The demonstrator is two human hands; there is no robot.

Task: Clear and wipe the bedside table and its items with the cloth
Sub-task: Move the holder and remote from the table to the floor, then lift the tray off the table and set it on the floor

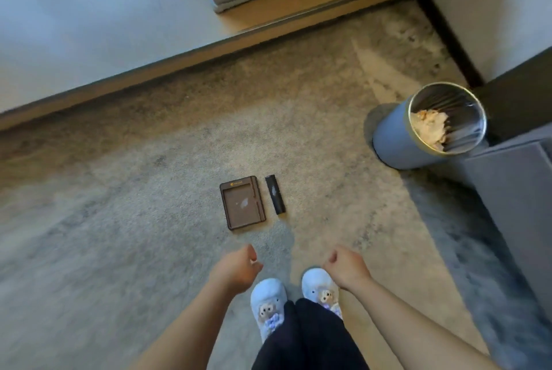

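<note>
Your left hand (239,268) and right hand (346,265) hang loosely curled, empty; brown tray (242,203) and black remote (275,199) at 12 o'clock, bin (397,142) at 2.

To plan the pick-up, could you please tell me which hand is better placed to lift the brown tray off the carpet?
Left. The left hand hangs empty directly in line with the brown tray; the right hand, also empty, sits beyond the black remote.
</note>
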